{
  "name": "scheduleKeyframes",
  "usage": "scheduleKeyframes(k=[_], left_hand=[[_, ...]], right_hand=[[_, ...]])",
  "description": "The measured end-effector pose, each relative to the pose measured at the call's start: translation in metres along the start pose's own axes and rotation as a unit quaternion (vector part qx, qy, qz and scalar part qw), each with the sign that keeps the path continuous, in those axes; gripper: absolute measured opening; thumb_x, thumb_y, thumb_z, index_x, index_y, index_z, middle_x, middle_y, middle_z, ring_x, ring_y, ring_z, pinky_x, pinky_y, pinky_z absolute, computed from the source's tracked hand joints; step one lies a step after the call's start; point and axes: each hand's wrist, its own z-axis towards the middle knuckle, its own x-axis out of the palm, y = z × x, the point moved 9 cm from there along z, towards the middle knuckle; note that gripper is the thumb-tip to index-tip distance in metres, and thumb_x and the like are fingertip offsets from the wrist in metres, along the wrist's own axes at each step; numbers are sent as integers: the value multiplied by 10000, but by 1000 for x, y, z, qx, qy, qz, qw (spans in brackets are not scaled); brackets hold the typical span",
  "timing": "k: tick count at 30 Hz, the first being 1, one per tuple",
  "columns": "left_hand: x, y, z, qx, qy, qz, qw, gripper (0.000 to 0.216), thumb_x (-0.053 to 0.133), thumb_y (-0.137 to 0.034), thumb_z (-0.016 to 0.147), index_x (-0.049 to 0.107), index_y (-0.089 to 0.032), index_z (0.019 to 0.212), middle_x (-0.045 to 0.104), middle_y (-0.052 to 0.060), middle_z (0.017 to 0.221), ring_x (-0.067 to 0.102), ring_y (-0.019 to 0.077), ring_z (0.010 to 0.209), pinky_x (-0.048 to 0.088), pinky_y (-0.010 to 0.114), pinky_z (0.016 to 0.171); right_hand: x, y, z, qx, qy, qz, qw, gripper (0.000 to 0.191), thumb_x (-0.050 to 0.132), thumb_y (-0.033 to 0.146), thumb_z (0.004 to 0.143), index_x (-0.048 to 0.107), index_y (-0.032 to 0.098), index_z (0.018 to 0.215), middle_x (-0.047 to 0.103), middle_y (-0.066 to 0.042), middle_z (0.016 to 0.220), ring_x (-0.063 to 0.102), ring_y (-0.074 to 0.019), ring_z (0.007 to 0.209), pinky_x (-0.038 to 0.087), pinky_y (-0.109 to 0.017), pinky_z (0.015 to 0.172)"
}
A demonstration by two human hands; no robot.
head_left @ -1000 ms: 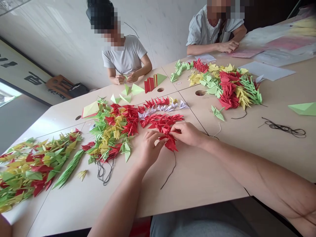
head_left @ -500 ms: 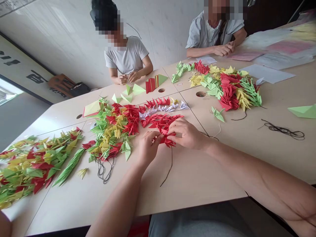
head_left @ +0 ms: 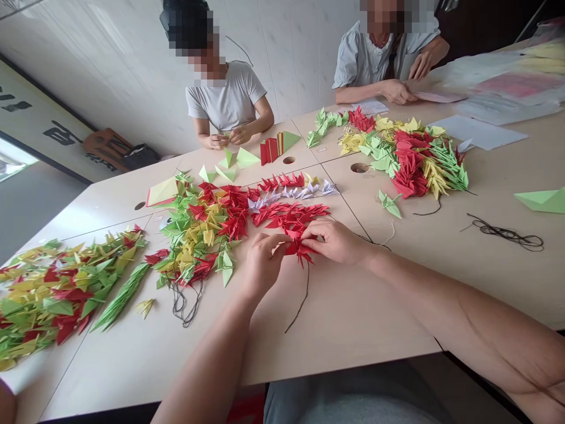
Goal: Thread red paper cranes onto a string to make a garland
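My left hand (head_left: 263, 263) and my right hand (head_left: 337, 240) meet over the table's middle, both pinched on the near end of a string of red paper cranes (head_left: 296, 219). A dark thread (head_left: 299, 305) hangs from that end and trails toward me across the light wooden table (head_left: 353, 318). The red string runs away from my hands toward a row of white and red cranes (head_left: 291, 188). Just left of my left hand lies a heap of green, yellow and red strung cranes (head_left: 200, 231).
Another long crane garland (head_left: 57, 288) lies at the far left. A big mixed pile (head_left: 408, 156) and a coil of dark thread (head_left: 507, 234) lie on the right. Two people sit across the table; one folds paper (head_left: 229, 138), the other handles sheets (head_left: 441, 94).
My hands have drawn slightly closer together on the red cranes, and the hanging end has bunched up between my fingers. The far-right person has lifted one hand off the table.
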Motion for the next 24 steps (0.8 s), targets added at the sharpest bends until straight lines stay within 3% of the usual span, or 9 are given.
scheduleKeyframes(k=[3, 9, 13, 24], left_hand=[[-2, -6, -1, 39, -13, 8, 999, 180, 608, -100, 846, 717, -236, 889, 713, 1, 752, 605, 161, 729, 484, 255, 659], [6, -15, -3, 62, 19, -20, 998, 127, 601, -88, 829, 649, -204, 853, 683, -18, 745, 605, 111, 634, 469, 205, 583], [10, -18, -4, 76, 38, -26, 996, 93, 665, -136, 807, 613, -196, 856, 669, -6, 781, 611, 121, 665, 484, 222, 608], [12, -11, -1, 27, 56, -52, 997, 71, 702, -168, 789, 642, -206, 799, 651, -23, 705, 598, 118, 615, 472, 216, 561]], right_hand=[[3, -2, 0, 19, 15, 26, 999, 150, 611, 166, 881, 749, 207, 839, 722, -23, 798, 619, -161, 748, 470, -296, 736], [0, -4, -2, 70, 8, 35, 997, 237, 570, 93, 859, 766, 220, 902, 757, -35, 925, 663, -194, 896, 493, -309, 799], [4, -1, -4, 105, 39, 82, 990, 309, 514, 29, 833, 757, 196, 927, 748, -23, 852, 666, -159, 778, 498, -277, 719], [10, -14, -5, 119, 49, 136, 982, 83, 651, 175, 810, 717, 190, 857, 725, -19, 840, 649, -151, 753, 484, -264, 678]])
